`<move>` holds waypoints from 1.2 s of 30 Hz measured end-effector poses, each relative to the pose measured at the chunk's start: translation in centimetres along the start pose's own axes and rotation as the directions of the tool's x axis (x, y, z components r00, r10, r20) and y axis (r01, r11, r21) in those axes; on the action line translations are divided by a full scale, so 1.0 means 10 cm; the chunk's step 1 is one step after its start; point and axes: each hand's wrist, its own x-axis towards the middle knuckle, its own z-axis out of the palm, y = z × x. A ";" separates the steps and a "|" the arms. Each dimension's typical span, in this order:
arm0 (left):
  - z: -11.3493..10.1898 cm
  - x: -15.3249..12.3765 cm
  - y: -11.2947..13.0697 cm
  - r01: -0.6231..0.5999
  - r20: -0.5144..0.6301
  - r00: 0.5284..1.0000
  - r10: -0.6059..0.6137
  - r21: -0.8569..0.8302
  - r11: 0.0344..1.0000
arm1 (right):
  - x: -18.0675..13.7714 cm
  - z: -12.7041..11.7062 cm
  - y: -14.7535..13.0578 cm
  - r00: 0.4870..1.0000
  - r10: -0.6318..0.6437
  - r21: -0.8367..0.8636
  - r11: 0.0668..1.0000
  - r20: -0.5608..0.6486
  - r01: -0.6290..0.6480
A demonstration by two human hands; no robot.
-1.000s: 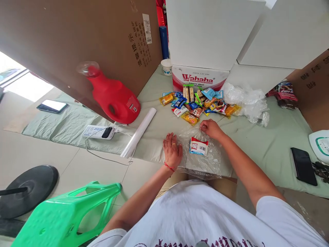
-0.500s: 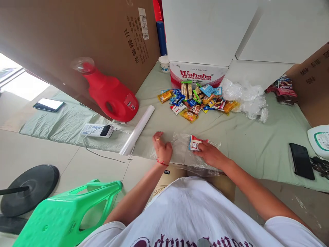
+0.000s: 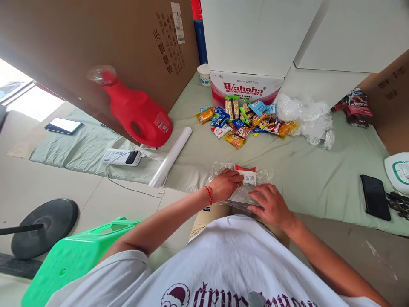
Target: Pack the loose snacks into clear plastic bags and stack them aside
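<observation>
A small red and white snack packet (image 3: 251,177) lies on clear plastic film (image 3: 265,175) at the near edge of the cloth-covered surface. My left hand (image 3: 226,184) reaches in from the left, its bent fingers pressed on the packet's left part and covering it. Just to the right and nearer to me, my right hand (image 3: 271,205) has its fingers apart at the film's near part. Whether its fingertips touch the film, I cannot tell. The film's near edge hangs over my lap.
Behind lie a pile of wrapped snacks (image 3: 238,121) and crumpled clear plastic (image 3: 306,115). On the left are a white film roll (image 3: 171,157), a red jug (image 3: 143,115) and a power bank (image 3: 121,157). A black phone (image 3: 374,197) lies right. A green stool (image 3: 73,256) stands on the floor.
My left hand has moved right onto the packet. My right hand has let go of the packet and drawn back toward me, fingers spread.
</observation>
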 end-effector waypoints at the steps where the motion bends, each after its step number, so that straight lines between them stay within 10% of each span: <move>1: 0.00 -0.02 -0.01 -0.011 -0.006 1.000 0.011 -0.002 1.000 | -0.10 0.09 -0.06 0.999 0.008 -0.020 1.000 -0.034 -0.009; 7: -0.06 -0.04 -0.02 0.030 -0.049 0.998 -0.031 -0.032 0.999 | -0.17 0.39 -0.15 0.986 0.086 0.003 0.996 -0.142 -0.087; 13: -0.05 0.03 -0.04 0.053 -0.057 0.997 -0.057 -0.063 0.997 | 0.38 0.01 0.12 0.916 0.338 0.325 0.910 -0.215 -0.259; 19: -0.18 0.03 -0.28 0.114 0.000 0.993 -0.118 -0.255 0.960 | 0.90 0.18 0.42 0.868 0.490 0.193 0.862 -0.080 -0.469; 24: -0.30 -0.33 -0.38 0.278 -0.154 0.876 -0.457 -0.613 0.740 | 0.96 0.32 0.41 0.855 0.517 0.081 0.855 -0.033 -0.513; 28: -0.14 -0.50 -0.27 0.267 -0.240 0.845 -0.478 -0.584 0.766 | 0.93 0.32 0.40 0.858 0.513 0.068 0.857 -0.028 -0.510; 30: -0.03 -0.45 -0.32 0.402 -0.239 0.779 -0.579 -0.518 0.755 | 0.93 0.31 0.42 0.865 0.501 0.085 0.864 -0.039 -0.496; 36: 0.05 -0.25 -0.87 0.781 -0.263 0.320 -0.910 -0.470 0.410 | 0.93 0.31 0.42 0.867 0.497 0.120 0.862 -0.022 -0.492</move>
